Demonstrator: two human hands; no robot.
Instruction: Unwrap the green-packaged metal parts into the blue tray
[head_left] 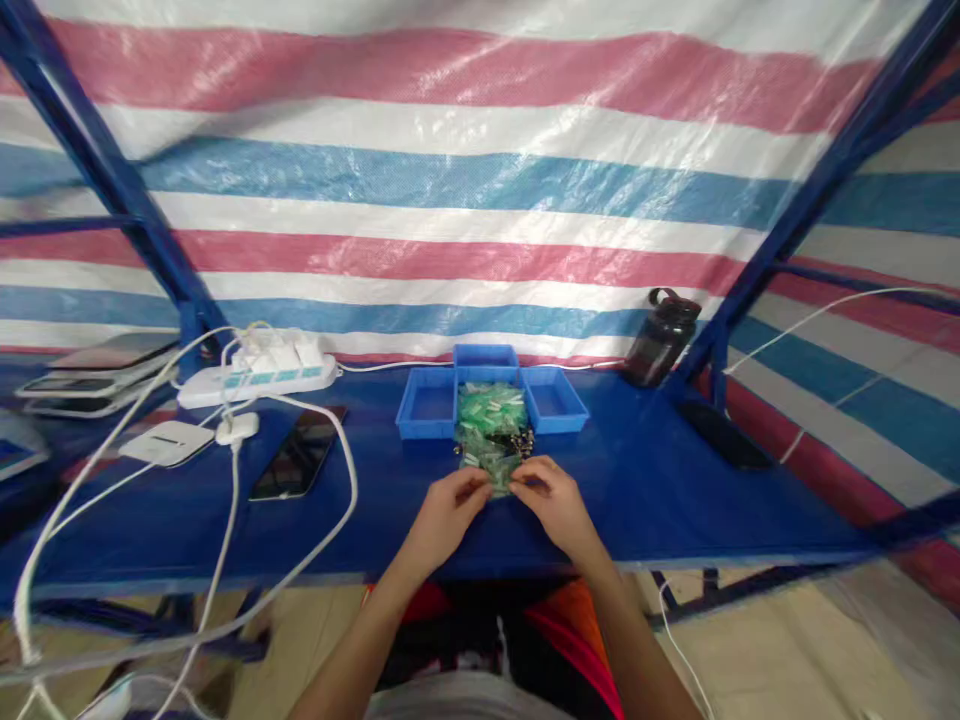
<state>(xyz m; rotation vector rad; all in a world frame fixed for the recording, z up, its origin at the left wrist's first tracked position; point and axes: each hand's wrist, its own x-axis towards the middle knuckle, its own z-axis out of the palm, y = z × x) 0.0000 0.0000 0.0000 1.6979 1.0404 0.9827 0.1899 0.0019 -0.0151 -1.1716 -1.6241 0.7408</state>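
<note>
At the front middle of the blue table, my left hand (pixel 450 512) pinches the near left edge of a small clear plastic bag (pixel 498 474) with a greenish tint. My right hand (pixel 553 500) is closed with thumb and fingertips at the bag's right edge. What lies inside the bag is too small to make out. Just beyond it, a heap of green and clear plastic packets (pixel 491 408) with white strips fills the middle blue tray. Small dark and brassy pieces (pixel 523 440) lie at the bag's far right side.
Blue trays stand left (pixel 427 432), right (pixel 556 424) and behind (pixel 486 355) the packets. A phone (pixel 298 455), looping white cables and a power strip (pixel 259 383) occupy the left. A dark bottle (pixel 661 340) and a black flat object (pixel 724 434) lie right.
</note>
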